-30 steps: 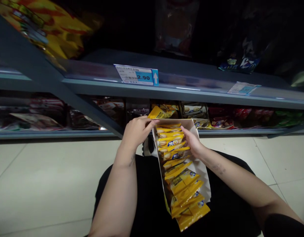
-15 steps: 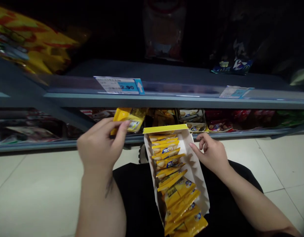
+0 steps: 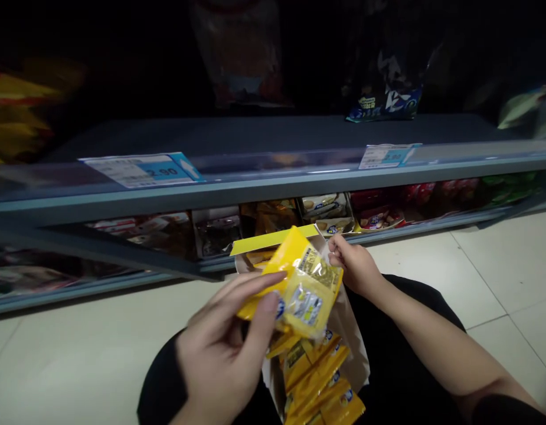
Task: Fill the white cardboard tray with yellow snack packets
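My left hand (image 3: 231,348) pinches a yellow snack packet (image 3: 308,283) between thumb and fingers, its clear, printed back turned toward me. The packet is above an open white carton (image 3: 355,336) with a yellow edge flap, and it covers the carton's middle. Several more yellow packets (image 3: 317,378) stand in a slanted row inside that carton, which rests between my legs. My right hand (image 3: 355,262) is closed at the carton's far right side, its curled fingers against the edge; the exact grip is partly hidden.
A grey store shelf (image 3: 255,192) with price tags (image 3: 142,170) runs across in front. Boxes of white packets (image 3: 328,212) and red packets (image 3: 379,218) sit on the bottom level. A dark blue bag (image 3: 385,106) stands on the shelf above. Pale tiles (image 3: 476,283) cover the floor.
My left hand has brought the packet from the shelf side, rightward and down, over the carton. My right hand's fingers have closed at the carton's edge. The view has shifted.
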Motion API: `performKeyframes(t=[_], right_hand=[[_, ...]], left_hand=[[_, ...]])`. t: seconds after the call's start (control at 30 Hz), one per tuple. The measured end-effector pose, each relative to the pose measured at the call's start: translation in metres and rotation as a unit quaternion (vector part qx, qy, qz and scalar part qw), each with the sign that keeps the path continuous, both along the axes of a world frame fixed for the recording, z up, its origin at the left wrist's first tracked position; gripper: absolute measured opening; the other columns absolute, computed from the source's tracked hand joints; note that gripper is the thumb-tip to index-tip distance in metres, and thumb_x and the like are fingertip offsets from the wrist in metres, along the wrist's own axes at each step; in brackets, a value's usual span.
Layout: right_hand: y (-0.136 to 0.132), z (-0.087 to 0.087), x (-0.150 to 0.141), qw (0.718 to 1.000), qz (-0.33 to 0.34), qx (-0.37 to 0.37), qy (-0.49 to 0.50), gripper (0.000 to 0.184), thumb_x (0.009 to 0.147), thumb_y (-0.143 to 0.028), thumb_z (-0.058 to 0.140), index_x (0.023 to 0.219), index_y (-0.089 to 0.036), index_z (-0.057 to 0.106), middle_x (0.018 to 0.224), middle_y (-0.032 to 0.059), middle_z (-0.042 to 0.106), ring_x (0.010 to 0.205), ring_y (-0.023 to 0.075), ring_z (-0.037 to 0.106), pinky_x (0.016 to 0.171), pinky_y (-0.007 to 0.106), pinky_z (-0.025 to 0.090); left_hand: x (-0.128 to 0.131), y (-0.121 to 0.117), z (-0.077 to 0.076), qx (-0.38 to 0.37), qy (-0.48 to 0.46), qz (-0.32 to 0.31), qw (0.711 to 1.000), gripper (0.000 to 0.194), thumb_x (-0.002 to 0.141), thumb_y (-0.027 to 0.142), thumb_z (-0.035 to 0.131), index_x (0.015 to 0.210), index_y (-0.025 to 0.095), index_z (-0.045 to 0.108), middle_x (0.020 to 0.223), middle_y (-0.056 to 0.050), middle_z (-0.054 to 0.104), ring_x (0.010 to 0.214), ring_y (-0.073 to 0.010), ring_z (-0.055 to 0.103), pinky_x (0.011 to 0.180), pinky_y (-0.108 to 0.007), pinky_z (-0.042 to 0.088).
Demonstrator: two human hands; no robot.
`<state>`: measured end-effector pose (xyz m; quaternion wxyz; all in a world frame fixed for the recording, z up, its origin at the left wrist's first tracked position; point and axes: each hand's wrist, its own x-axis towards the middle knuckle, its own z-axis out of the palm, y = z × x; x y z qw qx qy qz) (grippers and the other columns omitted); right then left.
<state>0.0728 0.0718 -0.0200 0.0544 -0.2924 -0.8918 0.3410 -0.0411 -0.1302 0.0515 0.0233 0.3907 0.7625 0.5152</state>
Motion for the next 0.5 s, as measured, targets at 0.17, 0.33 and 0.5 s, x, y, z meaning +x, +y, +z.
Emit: performKeyframes(t=[0.17,0.33,0.5], right_hand=[[0.011,0.000,0.004,0.998,0.025,-0.036,0.043,0.014,0.089,-0.015,0.058,0.092,-0.025,0.049,0.067,-0.0065,0.056,0.060,0.0150,0.053,0.058,0.025,0.027],[0.015,0.000,0.003,0.998,0.066,0.005,0.022,0.015,0.089,-0.014,0.063,0.095,-0.024,0.053,0.068,-0.0070,0.057,0.059,0.0135,0.053,0.059,0.025,0.027],[0.013,0.000,0.004,0.998,0.051,0.021,0.026,0.020,0.087,-0.010,0.062,0.098,-0.024,0.053,0.068,-0.0071,0.057,0.060,0.0142,0.055,0.060,0.024,0.027]], left_hand=[[-0.008,0.013,-0.003,-0.034,-0.068,-0.029,0.997,0.018,0.096,0.032,0.064,0.100,0.023,0.079,0.104,-0.004,0.076,0.090,-0.0173,0.071,0.064,-0.022,0.056],[-0.010,0.011,-0.009,-0.035,-0.037,-0.023,0.998,0.020,0.097,0.030,0.062,0.098,0.023,0.081,0.100,-0.003,0.077,0.093,-0.0163,0.071,0.072,-0.020,0.058],[0.007,0.015,-0.007,-0.025,-0.069,-0.075,0.994,0.026,0.096,0.026,0.060,0.116,0.023,0.077,0.113,-0.006,0.072,0.091,-0.0167,0.072,0.060,-0.019,0.061]])
